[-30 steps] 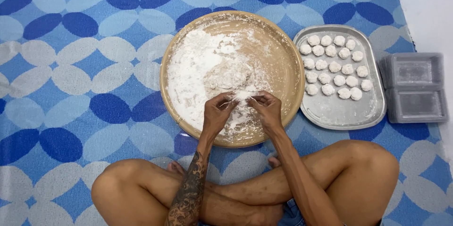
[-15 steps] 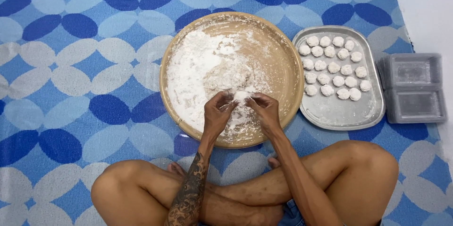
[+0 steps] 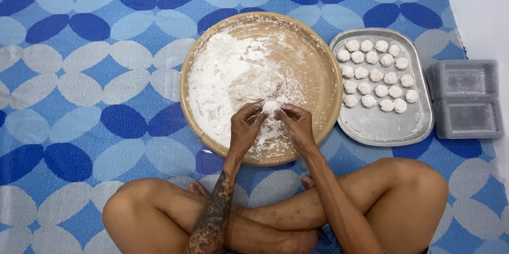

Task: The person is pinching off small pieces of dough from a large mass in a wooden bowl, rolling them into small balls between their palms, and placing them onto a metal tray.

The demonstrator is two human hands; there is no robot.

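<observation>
I sit cross-legged on a mat. Over the near half of a round tan tray (image 3: 324, 63) dusted with white flour, my left hand (image 3: 245, 125) and my right hand (image 3: 297, 124) meet. Together they pinch a small white dough lump (image 3: 271, 107) between the fingertips. A heap of white flour (image 3: 222, 73) covers the tray's left and middle. To the right lies an oval metal tray (image 3: 382, 127) that holds several small white dough balls (image 3: 374, 75) in rows at its far end.
The blue-and-white patterned mat (image 3: 79, 73) covers the floor. Two clear plastic lidded boxes (image 3: 466, 99) lie at the far right, next to the metal tray. A white floor strip (image 3: 477, 5) shows at the top right. My knees (image 3: 413, 190) frame the near edge.
Both hands stay at the same spot over the flour tray, and the fingers shift slightly around the dough lump. Nothing else has moved.
</observation>
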